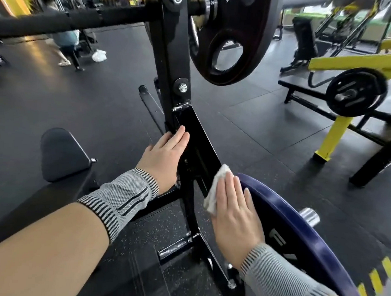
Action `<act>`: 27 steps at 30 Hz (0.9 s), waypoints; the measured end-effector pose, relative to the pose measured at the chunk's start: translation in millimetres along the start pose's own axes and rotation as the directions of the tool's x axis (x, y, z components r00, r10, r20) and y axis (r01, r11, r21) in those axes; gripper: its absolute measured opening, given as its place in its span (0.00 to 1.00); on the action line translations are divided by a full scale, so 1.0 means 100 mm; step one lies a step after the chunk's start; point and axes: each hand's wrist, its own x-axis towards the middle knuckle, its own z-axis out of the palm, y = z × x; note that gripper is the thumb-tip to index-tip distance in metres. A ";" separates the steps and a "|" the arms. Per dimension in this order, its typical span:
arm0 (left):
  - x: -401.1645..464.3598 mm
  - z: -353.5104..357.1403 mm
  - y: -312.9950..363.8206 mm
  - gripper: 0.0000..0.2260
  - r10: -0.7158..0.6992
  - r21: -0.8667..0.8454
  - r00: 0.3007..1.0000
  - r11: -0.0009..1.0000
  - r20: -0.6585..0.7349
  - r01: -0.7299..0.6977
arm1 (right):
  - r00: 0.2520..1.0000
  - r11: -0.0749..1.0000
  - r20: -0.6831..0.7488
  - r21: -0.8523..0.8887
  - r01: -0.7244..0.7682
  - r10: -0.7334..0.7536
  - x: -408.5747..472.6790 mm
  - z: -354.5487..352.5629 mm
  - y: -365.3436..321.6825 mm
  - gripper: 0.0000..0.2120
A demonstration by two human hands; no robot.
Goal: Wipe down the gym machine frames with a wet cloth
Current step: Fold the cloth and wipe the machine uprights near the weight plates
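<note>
1. Nearest the camera: two forearms in grey knitted sleeves [121, 196] with black-striped cuffs, reaching forward and down.
2. Lower right: right hand [234, 208] laid flat, fingers straight and together, pressing a white cloth [215, 189] against the slanted black brace [203, 143] of the machine frame; cloth folded, showing past the fingertips and along the thumb side.
3. Just right of that hand: a dark blue weight plate [299, 228] on a chrome peg [308, 216], its rim touching the little-finger side of the hand.
4. Centre: left hand [164, 155] spread flat against the left face of the same black frame, fingers straight and pointing up, holding nothing.
5. Below the hands: black base bars and bolts of the frame [178, 248] on speckled rubber flooring.
6. Left of the hands: a dark padded seat [62, 154].
7. Above: black upright post [171, 63] with two bolted nuts, a foam-covered bar [60, 23] running left, and a black 20 kg plate [227, 36] hanging on the right.
8. Further right: a yellow machine frame [335, 134] carrying a small black plate [356, 91].
9. Far left background: a seated person [60, 36], blurred, with a white bag [99, 55] on the floor nearby.
</note>
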 end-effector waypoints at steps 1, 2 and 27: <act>0.00 0.00 -0.01 0.40 0.006 -0.006 1.000 1.000 0.000 -0.006 | 1.000 1.000 -0.016 0.012 -0.007 0.007 -0.05 0.05 0.00 0.36; 0.00 0.00 -0.02 0.40 0.016 -0.005 1.000 1.000 0.000 -0.016 | 0.999 0.999 -0.019 0.013 -0.032 0.032 -0.03 0.07 -0.02 0.35; 0.13 0.06 -0.38 0.37 0.261 -0.001 0.963 0.965 -0.069 -0.261 | 0.841 0.819 -0.271 0.490 -0.298 0.468 0.97 -0.76 -0.63 0.17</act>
